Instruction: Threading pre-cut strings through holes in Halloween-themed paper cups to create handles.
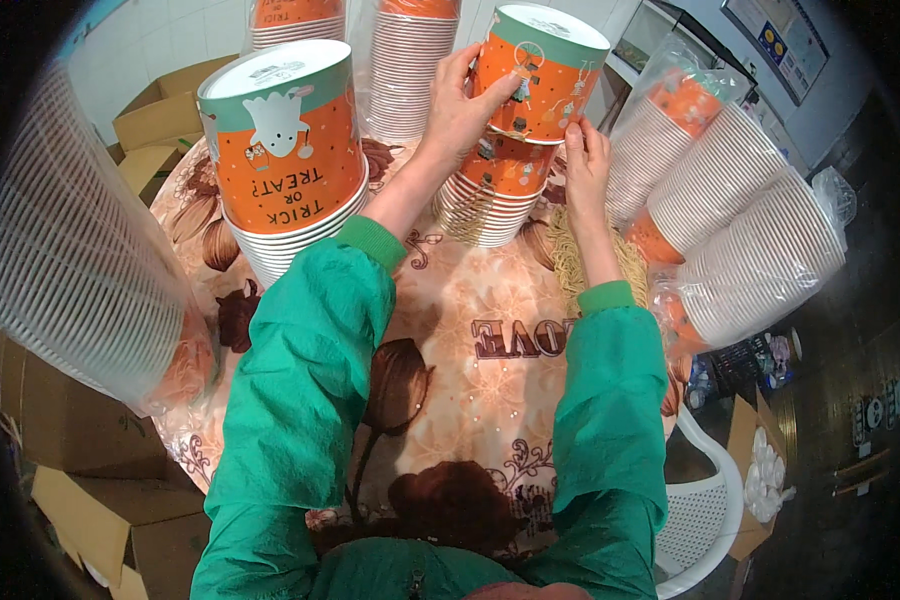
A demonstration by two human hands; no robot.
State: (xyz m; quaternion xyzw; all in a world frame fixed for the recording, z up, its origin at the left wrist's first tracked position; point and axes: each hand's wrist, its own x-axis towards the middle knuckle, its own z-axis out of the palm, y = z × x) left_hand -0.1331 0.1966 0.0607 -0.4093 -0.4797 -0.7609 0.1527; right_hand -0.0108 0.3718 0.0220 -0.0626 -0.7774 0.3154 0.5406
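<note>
Head view, looking down over two green sleeves reaching forward across a round worktop (pixel 470 390) covered in a peach floral cloth. Both hands are on one orange paper cup (pixel 542 75) with a green band, held upside down at the far side of the worktop, just above a short stack of matching cups (pixel 495 190). The left hand (pixel 460 105) wraps the cup's left side, fingers (pixel 498 92) curled closed around it. The right hand (pixel 585 165) grips lower on the right, fingers pinched at the cup's rim where it meets the stack. To the left stands another stack of upturned orange cups (pixel 285 160). Long sleeves of cups in clear plastic (pixel 740 200) lie at the right, and another plastic-wrapped sleeve (pixel 70 270) fills the near left. Cardboard boxes (pixel 160 115) sit beyond the worktop's left edge.
</note>
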